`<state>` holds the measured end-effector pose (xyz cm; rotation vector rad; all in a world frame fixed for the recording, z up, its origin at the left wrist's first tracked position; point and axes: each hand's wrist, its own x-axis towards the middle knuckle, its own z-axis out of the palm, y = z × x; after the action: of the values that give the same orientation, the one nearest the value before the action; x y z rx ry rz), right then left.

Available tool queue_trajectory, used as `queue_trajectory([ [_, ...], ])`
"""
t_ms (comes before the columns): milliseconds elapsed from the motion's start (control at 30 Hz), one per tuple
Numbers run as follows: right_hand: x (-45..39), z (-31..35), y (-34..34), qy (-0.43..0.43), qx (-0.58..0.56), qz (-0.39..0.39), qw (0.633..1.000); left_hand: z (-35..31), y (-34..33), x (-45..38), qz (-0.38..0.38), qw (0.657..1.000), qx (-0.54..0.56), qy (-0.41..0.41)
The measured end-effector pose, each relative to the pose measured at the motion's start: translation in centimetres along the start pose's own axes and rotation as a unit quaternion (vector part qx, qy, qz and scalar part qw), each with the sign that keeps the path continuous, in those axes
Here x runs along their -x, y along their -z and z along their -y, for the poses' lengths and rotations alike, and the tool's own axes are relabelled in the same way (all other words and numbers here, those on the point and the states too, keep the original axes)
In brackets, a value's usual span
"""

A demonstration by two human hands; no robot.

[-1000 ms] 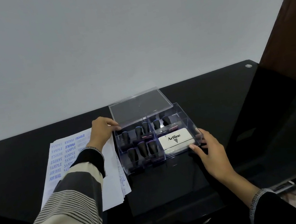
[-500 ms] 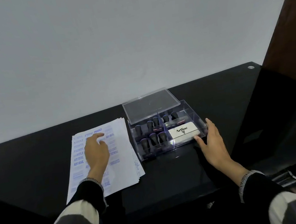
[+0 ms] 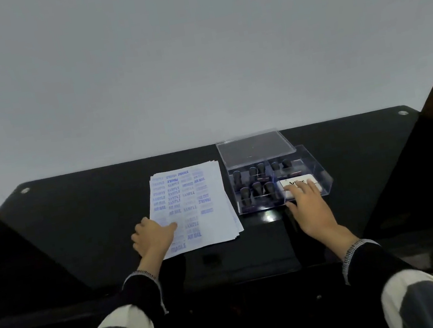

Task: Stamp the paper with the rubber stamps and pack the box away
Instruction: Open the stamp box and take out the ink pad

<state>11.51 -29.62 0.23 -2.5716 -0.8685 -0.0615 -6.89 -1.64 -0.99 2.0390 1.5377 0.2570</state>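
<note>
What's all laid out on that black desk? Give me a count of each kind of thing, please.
Rubber stamps standing in the box: 8 that I can make out
Clear plastic box, lid open: 1
White ink pad in the box, under the right hand: 1
Stack of stamped paper, held by the left hand: 1
Total: 11

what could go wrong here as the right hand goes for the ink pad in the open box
1. The right hand reaches over the near wall of the clear plastic compartment box to the white ink pad; lifting it carelessly might drag the light box across the glossy black table.
2. The clear hinged lid stands open behind and could be knocked.
3. The left hand rests only on the near corner of the stamped white paper stack, so sheets may shift.
</note>
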Motion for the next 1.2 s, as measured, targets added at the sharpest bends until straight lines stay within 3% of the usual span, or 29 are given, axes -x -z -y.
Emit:
queue_trajectory([
  [200,-0.5,0.0,0.5,-0.006,-0.003,-0.025,1.0,-1.1,0.2,-0.2,0.049,0.997,0.056,0.031],
  [367,-0.9,0.3,0.0,-0.027,-0.037,-0.066,0.997,-1.3,0.1,-1.5,0.029,0.992,0.113,0.042],
  [633,-2.9,-0.1,0.0,-0.046,-0.053,-0.063,0.996,-1.4,-0.9,-2.1,-0.034,0.982,0.179,-0.058],
  [767,-3.2,-0.1,0.2,-0.049,-0.023,-0.08,0.995,-1.9,-1.4,-2.2,-0.05,0.991,0.07,-0.098],
  [967,-4.6,0.0,1.4,-0.145,-0.063,-0.089,0.983,-2.5,-3.9,-1.3,-0.049,0.983,-0.158,-0.085],
  [1200,-8.3,0.6,1.8,-0.288,0.023,0.099,0.952,-1.1,-5.5,-1.1,-0.111,0.97,-0.181,-0.12],
])
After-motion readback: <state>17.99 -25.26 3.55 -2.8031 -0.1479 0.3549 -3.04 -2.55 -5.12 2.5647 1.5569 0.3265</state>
